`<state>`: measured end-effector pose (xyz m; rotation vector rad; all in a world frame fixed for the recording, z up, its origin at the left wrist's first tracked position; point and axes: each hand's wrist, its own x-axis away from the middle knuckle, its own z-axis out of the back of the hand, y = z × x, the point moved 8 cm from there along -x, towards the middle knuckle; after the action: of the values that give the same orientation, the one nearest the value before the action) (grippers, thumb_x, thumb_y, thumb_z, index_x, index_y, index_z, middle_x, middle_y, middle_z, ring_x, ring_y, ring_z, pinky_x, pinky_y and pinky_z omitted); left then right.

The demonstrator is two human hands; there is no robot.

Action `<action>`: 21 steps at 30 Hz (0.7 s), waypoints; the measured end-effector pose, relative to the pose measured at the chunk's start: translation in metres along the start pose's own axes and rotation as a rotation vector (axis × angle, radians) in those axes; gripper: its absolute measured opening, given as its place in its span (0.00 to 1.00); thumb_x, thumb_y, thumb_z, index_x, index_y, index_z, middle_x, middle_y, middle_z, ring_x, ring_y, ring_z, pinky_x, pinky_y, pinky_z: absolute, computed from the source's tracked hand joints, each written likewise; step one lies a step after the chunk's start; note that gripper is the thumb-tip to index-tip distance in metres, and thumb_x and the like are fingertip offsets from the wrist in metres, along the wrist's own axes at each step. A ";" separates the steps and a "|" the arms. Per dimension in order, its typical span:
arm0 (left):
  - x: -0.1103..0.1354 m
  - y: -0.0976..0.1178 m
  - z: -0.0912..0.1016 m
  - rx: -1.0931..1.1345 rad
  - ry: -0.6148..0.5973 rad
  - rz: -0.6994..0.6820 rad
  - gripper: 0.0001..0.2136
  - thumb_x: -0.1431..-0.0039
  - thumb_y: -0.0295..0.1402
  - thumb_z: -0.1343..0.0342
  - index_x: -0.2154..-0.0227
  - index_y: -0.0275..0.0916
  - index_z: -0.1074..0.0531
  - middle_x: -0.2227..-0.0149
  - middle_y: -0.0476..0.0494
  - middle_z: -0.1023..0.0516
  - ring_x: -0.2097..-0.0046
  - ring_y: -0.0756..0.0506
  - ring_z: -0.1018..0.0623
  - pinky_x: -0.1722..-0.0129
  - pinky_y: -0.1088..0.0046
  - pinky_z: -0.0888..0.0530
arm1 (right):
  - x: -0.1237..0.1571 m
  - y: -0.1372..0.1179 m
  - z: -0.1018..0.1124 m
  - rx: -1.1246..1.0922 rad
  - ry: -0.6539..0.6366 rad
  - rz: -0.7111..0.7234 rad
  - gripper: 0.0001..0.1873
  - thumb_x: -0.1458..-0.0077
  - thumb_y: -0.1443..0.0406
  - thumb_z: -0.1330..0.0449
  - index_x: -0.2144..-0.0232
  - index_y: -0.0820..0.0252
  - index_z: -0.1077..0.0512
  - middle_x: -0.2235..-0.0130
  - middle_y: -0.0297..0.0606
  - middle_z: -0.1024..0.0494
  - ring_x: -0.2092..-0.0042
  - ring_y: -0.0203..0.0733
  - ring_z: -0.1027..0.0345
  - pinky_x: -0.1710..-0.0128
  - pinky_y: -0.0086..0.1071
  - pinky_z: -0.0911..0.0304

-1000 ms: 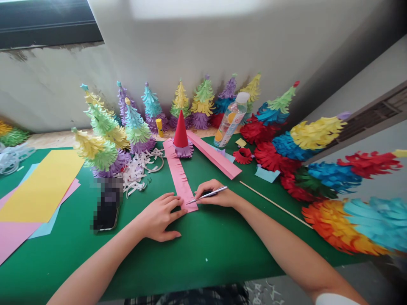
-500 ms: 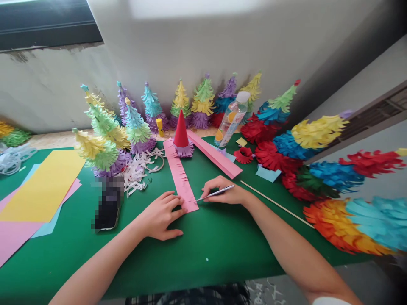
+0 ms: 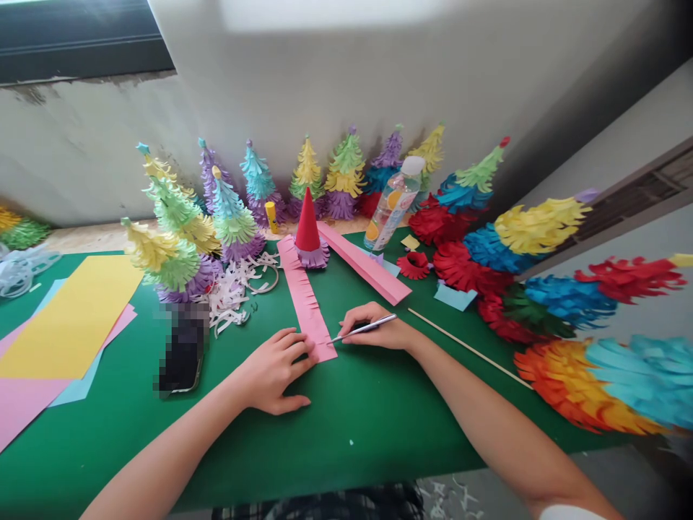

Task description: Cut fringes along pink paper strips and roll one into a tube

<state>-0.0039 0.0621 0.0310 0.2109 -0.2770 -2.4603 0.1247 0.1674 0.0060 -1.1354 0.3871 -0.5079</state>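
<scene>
A pink paper strip [image 3: 307,307] lies on the green tabletop, with slits along its right edge. My left hand [image 3: 279,368] rests open on the strip's lower left edge, fingertips pressing it down and thumb out to the side. My right hand [image 3: 373,325] grips a slim, silver, pen-like craft knife [image 3: 368,328], whose tip touches the strip near its lower end. Beyond the strip's far end stands a red paper cone [image 3: 308,224] on a purple fringed base [image 3: 312,258]. A second pink strip [image 3: 365,267], folded lengthwise, lies to the right.
Fringed paper trees [image 3: 308,170] line the wall and right side. A bottle [image 3: 393,206] and a thin stick [image 3: 468,347] are on the right. To the left are a phone [image 3: 184,354], white paper shreds [image 3: 230,296], a yellow glue stick [image 3: 271,217] and yellow paper [image 3: 81,318].
My right hand has shifted slightly left, bringing the craft knife's tip from the strip's right edge onto the paper. My left hand stays nearly in place.
</scene>
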 end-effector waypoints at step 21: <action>0.001 -0.001 0.002 0.057 -0.029 -0.014 0.27 0.46 0.49 0.47 0.48 0.37 0.32 0.47 0.33 0.31 0.45 0.36 0.32 0.41 0.53 0.41 | -0.004 -0.007 -0.017 -0.044 -0.033 0.035 0.12 0.51 0.59 0.35 0.70 0.64 0.23 0.71 0.38 0.21 0.68 0.37 0.27 0.62 0.32 0.32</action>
<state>-0.0062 0.0628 0.0327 0.2025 -0.3594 -2.4726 0.1111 0.1543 0.0058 -1.1756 0.3907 -0.4514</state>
